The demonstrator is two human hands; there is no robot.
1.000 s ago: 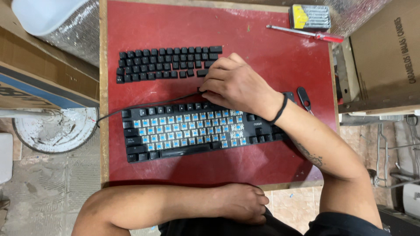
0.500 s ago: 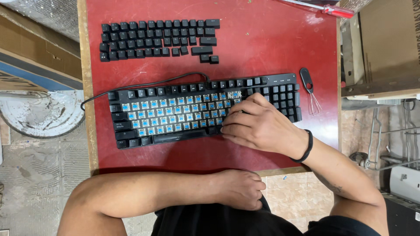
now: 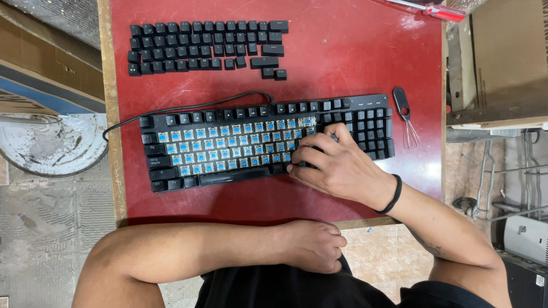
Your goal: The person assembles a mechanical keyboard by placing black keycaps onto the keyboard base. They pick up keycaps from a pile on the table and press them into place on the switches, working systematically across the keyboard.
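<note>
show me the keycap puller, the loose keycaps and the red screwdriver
keycap puller (image 3: 401, 102), head view, on its black handle
loose keycaps (image 3: 205, 48), head view, middle of the laid-out rows
red screwdriver (image 3: 442, 11), head view, on its red handle

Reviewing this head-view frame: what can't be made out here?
- Keys under the right hand: it covers that part of the keyboard, so whether its fingers pinch a keycap is hidden.
- Left hand: curled at the table edge; its palm side is hidden.
- Red-handled tool: cut off by the top edge.
- Legends on the loose keycaps: too small.
</note>
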